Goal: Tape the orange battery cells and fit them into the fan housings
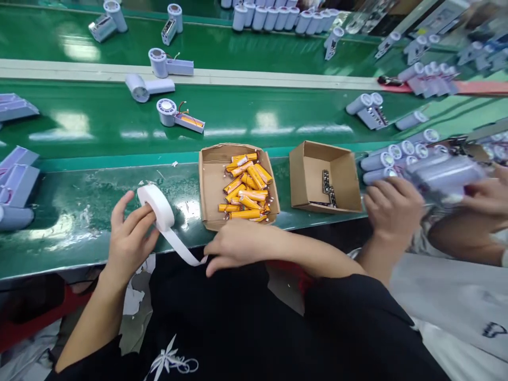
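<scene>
A glossy green surface (pixel 238 100) is split lengthwise by a pale rail (pixel 278 79) and bordered in front by a worn green ledge (pixel 79 222). White light (pixel 81 50) is reflected in patches. At lower left, red furniture (pixel 71 304), possibly a stool, is partly shown.

Beyond the right fingers (pixel 215 247), boxes (pixel 210 193) flank a gap.

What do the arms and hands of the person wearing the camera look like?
The left hand and right hand are bare: no gloves show. The black sleeves are short, leaving the forearms uncovered. They belong to a black shirt with a white, leafy print.
</scene>
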Tool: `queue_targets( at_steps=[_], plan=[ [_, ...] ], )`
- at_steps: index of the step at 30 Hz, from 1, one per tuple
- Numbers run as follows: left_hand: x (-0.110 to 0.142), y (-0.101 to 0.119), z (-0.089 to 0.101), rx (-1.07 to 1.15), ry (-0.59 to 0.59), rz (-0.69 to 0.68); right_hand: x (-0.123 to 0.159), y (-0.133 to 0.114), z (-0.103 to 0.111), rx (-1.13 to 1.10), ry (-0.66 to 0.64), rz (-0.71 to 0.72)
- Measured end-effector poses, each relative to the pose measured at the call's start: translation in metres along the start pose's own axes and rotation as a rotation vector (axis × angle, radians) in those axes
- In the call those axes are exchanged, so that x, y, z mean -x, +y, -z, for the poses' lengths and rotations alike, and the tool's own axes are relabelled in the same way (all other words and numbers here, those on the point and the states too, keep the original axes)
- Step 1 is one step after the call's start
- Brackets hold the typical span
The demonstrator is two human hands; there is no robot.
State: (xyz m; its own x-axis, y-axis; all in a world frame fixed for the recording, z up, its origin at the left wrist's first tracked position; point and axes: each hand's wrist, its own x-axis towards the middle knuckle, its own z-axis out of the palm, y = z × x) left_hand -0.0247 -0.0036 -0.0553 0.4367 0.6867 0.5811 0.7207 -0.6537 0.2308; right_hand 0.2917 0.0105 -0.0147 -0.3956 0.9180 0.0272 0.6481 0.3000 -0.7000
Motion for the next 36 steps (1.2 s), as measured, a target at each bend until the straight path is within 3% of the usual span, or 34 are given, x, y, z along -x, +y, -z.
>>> queue_targets(
  at_steps=[3, 6, 8, 10, 12, 19, 24, 30, 36],
  plan=[
    [0.006, 0.009, -0.008, -0.013, -0.004, 0.023, -0.022, 0.029, 0.037, 0.092, 0.037, -0.006],
    [0.003, 0.016, -0.011, 0.0, 0.008, -0.009, -0.052, 0.061, 0.067, 0.355, 0.081, -0.004],
    [-0.001, 0.02, -0.011, 0.012, 0.025, -0.058, -0.066, 0.078, 0.075, 0.538, 0.052, -0.023],
    [-0.004, 0.023, -0.011, 0.019, 0.036, -0.096, -0.072, 0.088, 0.076, 0.583, 0.012, -0.012],
    [-0.006, 0.025, -0.01, 0.025, 0.036, -0.116, -0.071, 0.091, 0.075, 0.514, 0.057, 0.027],
    [-0.015, 0.039, -0.002, -0.001, -0.037, -0.154, -0.035, 0.065, 0.062, -0.21, 0.585, -0.014],
    [-0.03, 0.051, 0.001, -0.037, -0.105, -0.235, -0.008, 0.035, 0.041, -0.137, 0.848, 0.129],
    [-0.043, 0.056, 0.002, -0.117, -0.183, -0.334, 0.011, 0.018, 0.019, -0.004, 0.882, 0.293],
    [-0.045, 0.058, 0.003, -0.135, -0.214, -0.335, 0.027, 0.008, -0.007, 0.018, 0.784, 0.277]
  ],
)
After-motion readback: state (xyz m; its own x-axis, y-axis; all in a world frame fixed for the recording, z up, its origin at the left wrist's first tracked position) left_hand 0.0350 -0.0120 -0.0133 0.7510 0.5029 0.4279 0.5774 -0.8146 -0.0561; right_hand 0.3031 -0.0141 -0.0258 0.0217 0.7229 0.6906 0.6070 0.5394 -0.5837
